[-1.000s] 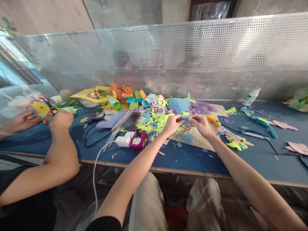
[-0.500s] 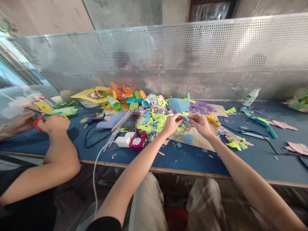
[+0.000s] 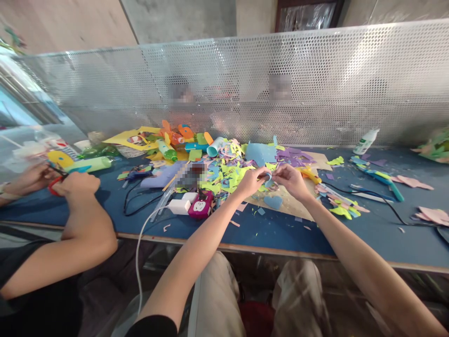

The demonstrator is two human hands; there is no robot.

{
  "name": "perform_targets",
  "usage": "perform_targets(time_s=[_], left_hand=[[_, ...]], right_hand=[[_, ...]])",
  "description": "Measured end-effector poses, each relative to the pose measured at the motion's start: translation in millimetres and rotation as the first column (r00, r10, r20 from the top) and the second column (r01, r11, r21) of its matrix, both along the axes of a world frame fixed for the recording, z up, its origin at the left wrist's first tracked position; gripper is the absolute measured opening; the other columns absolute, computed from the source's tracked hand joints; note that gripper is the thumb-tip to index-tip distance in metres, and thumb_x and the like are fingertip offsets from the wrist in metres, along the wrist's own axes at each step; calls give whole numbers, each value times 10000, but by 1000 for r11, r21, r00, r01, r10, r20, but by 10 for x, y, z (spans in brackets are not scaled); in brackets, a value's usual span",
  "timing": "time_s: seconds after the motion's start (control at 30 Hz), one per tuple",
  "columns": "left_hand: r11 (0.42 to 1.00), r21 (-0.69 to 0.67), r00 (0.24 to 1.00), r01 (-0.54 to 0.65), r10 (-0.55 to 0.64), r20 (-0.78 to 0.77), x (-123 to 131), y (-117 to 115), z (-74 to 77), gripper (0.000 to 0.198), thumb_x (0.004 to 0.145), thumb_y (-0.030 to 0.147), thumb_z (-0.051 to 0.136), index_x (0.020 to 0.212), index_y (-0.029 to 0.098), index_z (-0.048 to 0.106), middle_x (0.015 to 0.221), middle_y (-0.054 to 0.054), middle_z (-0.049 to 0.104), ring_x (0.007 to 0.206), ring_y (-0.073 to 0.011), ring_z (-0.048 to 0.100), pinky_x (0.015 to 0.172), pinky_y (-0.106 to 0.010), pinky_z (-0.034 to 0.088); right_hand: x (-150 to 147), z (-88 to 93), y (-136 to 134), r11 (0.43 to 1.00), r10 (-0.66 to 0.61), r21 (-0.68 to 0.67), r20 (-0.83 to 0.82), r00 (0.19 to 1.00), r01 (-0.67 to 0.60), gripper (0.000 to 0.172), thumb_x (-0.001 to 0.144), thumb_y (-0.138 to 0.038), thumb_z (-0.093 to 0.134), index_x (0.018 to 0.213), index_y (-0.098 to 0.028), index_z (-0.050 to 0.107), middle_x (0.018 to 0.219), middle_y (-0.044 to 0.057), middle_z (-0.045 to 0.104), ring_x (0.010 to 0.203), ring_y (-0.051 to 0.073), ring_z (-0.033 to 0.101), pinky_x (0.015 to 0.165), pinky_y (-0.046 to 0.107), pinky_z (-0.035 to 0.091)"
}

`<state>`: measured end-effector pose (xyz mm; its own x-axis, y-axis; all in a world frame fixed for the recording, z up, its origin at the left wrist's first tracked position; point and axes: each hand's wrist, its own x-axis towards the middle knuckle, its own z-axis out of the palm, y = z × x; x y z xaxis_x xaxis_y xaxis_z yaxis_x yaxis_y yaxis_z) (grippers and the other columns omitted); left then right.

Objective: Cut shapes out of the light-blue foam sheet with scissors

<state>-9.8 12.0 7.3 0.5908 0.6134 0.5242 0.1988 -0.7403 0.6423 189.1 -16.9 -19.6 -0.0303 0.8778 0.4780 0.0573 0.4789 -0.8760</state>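
Observation:
Between my two hands, a small blue paper piece (image 3: 269, 178) is bent into a curve. My left hand (image 3: 254, 180) pinches it from the left. My right hand (image 3: 290, 179) has its fingertips closed at the piece's right side. Just below them a blue paper heart (image 3: 272, 202) lies flat on a tan sheet (image 3: 293, 208). Left of my hands spreads a heap of yellow-green paper scraps (image 3: 226, 178). A yellow glue gun (image 3: 310, 175) rests beside my right hand, partly hidden by it.
A co-worker's hands (image 3: 75, 185) hold red-handled scissors (image 3: 56, 183) at the left. A pink power adapter (image 3: 200, 205) with white plugs sits on the blue table (image 3: 217, 231). A white bottle (image 3: 366, 142) stands at the back right before the perforated metal screen (image 3: 315, 89).
The blue piece has turned a little in my fingers and shows a more curled edge. At the left, the co-worker's hands and scissors have shifted slightly.

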Motion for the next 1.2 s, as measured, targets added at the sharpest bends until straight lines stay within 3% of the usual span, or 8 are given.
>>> perform_targets(time_s=[0.2,0.33,0.5,0.7,1.0,1.2], left_hand=[[1000,-10,1000,23,-23,-2,-12,25,-8,162,888,255,558,999,200,661,850,-32,711,804,-160,676,761,-280,504],[999,-32,999,33,-33,25,-19,33,-14,163,886,272,570,1003,194,654,837,-35,708,801,-162,683,760,-279,510],[999,-23,999,38,-38,-34,-19,21,-11,178,875,233,562,1019,194,658,864,-40,712,818,-166,683,766,-283,510],[997,9,995,76,-75,-73,-29,36,-23,211,865,160,548,1024,205,680,905,-36,716,823,-155,677,772,-274,497],[996,12,993,90,-89,-84,-53,61,-6,198,881,161,549,1019,215,679,911,-32,722,811,-154,687,745,-265,488],[994,15,989,107,-105,-102,-52,44,5,217,883,150,549,1032,219,691,879,-27,727,803,-152,688,747,-269,489]], right_hand=[[2,-12,10,1000,11,-9,24,1000,-11,269,712,-323,816,863,-238,609,792,12,696,695,184,662,677,327,536],[-1,-9,6,1000,20,-13,23,1000,-20,266,733,-327,797,918,-232,631,856,39,724,770,210,704,721,346,550],[41,-16,21,1000,-11,-16,111,994,13,240,731,-329,794,891,-227,648,815,36,711,736,206,688,692,337,545],[91,-42,52,986,145,-105,114,983,-133,267,705,-318,796,867,-225,606,756,6,677,665,190,672,622,322,545],[100,-50,43,983,142,-130,88,986,-130,249,732,-295,778,906,-215,618,775,16,707,667,185,689,634,318,535],[129,-57,47,971,216,-135,125,968,-199,227,774,-289,751,916,-216,590,768,7,685,672,175,667,644,313,513]])
